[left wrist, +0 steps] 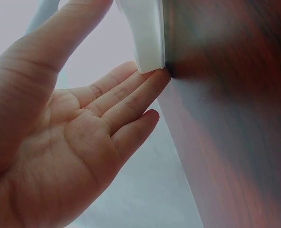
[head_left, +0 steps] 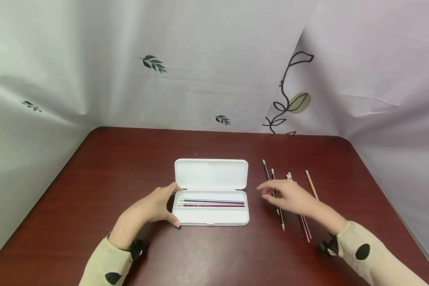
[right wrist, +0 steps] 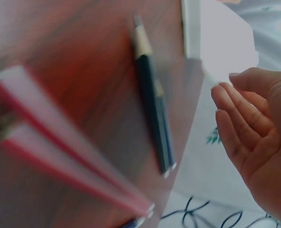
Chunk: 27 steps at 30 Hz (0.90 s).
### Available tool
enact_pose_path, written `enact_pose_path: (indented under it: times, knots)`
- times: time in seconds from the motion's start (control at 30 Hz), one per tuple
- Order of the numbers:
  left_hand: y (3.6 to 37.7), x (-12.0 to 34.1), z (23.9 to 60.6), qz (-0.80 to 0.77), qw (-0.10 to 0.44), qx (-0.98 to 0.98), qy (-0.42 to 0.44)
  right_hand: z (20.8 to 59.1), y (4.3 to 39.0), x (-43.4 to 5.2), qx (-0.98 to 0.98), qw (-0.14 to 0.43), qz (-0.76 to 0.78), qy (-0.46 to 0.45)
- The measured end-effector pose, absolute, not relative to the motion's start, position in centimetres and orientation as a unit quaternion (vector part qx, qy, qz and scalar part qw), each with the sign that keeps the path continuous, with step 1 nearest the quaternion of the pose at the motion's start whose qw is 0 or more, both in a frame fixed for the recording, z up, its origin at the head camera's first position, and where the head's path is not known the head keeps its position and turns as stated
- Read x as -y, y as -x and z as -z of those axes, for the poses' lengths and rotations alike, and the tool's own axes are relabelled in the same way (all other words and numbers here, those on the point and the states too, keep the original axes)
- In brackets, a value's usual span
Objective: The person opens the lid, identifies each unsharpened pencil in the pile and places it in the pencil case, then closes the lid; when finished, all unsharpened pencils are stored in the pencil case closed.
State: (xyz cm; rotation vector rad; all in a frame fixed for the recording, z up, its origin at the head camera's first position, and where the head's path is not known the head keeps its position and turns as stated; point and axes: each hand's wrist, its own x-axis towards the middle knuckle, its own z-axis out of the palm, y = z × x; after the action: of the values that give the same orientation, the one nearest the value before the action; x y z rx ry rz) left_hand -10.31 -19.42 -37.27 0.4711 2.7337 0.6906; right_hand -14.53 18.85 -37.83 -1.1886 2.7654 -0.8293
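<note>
A white pencil case (head_left: 211, 217) lies with its lid (head_left: 211, 174) raised at the back. In its rear compartment lie slim pencils (head_left: 214, 205), dark and dark red. My left hand (head_left: 157, 204) holds the case's left end, thumb at the front corner and a finger near the hinge; in the left wrist view other fingers (left wrist: 130, 102) touch its edge. To the right, my right hand (head_left: 289, 194) hovers over loose pencils, fingers loosely bent, nothing between them. The right wrist view shows a dark green pencil (right wrist: 150, 104) and blurred red-and-pale pencils (right wrist: 78, 147) beside that hand.
An orange-tan pencil (head_left: 312, 184) lies to the right of the other loose pencils, partly behind the right forearm. The dark red-brown table (head_left: 128, 159) has rounded back corners. Pale curtains (head_left: 214, 71) with leaf prints hang behind it and on both sides.
</note>
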Motion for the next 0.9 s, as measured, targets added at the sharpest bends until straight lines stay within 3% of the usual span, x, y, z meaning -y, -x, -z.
enact_pose_path:
  times: [0.43, 0.67, 0.9]
  knots:
    - [10.3, 19.3, 37.4, -0.243, 0.130, -0.947, -0.166, 39.9, 11.8, -24.5, -0.895, -0.029, 0.314, 0.315]
    - [10.3, 19.4, 37.5, -0.247, 0.125, -0.945, -0.175, 40.1, 10.8, -25.3, -0.942, -0.056, 0.279, 0.180]
    - [10.3, 19.3, 37.3, -0.245, 0.127, -0.946, -0.170, 39.9, 10.7, -24.8, -0.964, -0.026, 0.247, 0.096]
